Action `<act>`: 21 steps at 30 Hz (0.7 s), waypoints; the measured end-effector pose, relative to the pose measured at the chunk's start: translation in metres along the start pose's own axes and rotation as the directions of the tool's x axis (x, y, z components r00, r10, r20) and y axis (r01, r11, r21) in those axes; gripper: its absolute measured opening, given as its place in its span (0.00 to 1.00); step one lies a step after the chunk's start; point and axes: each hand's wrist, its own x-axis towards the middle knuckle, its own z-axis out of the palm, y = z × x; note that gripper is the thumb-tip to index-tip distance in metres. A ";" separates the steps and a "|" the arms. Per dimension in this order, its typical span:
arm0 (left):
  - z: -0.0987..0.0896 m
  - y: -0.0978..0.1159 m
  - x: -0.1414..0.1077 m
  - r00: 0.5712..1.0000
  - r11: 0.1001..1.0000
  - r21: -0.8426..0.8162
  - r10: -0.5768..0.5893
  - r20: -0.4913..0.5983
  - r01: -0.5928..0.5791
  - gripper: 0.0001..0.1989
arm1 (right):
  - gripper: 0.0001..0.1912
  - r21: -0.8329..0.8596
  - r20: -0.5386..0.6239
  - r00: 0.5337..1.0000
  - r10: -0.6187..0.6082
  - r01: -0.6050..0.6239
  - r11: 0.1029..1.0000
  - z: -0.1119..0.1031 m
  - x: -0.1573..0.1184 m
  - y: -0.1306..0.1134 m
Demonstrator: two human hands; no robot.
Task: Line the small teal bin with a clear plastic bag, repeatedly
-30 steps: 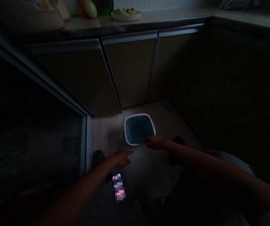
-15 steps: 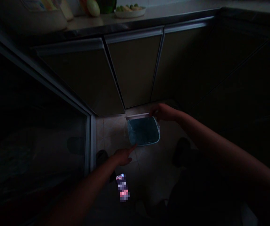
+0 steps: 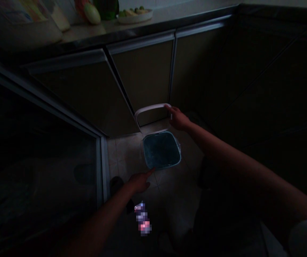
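A trash bin [image 3: 162, 151] with a blue-green inside stands on the floor, and clear plastic film shows at its right edge. Its white rim frame [image 3: 150, 107] is tilted up at the back, against the cabinet side. My right hand [image 3: 178, 118] is closed on the right corner of this frame. At the bin's near edge, my left hand [image 3: 139, 181] has its index finger stretched out, the tip at or just touching the rim, and the thumb apart. Dim light hides finer detail.
Cabinet doors [image 3: 145, 71] rise behind the bin under a counter [image 3: 89, 32]. On it stand a white dish [image 3: 136, 17] of small green and pale pieces and a pale oval vegetable [image 3: 92, 14]. At left is a sliding door frame [image 3: 101, 167]. A lit, blurred-out screen [image 3: 142, 218] is below.
My right hand has moved up and slightly left, raising the white frame from near the bin's rim to a tilted-up position. My left hand stays at the near edge.
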 end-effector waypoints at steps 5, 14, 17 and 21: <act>-0.007 0.005 -0.007 1.000 1.000 0.026 0.006 0.024 -0.007 0.44 | 0.48 0.057 -0.032 0.999 -0.022 0.024 0.998 -0.004 0.000 -0.001; 0.005 -0.017 0.019 0.972 0.898 -0.411 0.064 -0.228 -0.155 0.34 | 0.43 0.146 -0.112 0.993 -0.038 0.055 0.988 -0.010 -0.010 0.008; 0.003 -0.037 0.044 0.928 0.705 -0.688 -0.118 -0.354 -0.173 0.24 | 0.39 0.136 -0.193 0.980 0.043 -0.016 0.991 -0.005 -0.016 0.022; -0.006 -0.067 0.070 0.792 0.445 -0.896 -0.547 -0.270 0.001 0.17 | 0.30 0.133 -0.117 0.944 0.308 -0.292 0.947 0.026 -0.029 0.055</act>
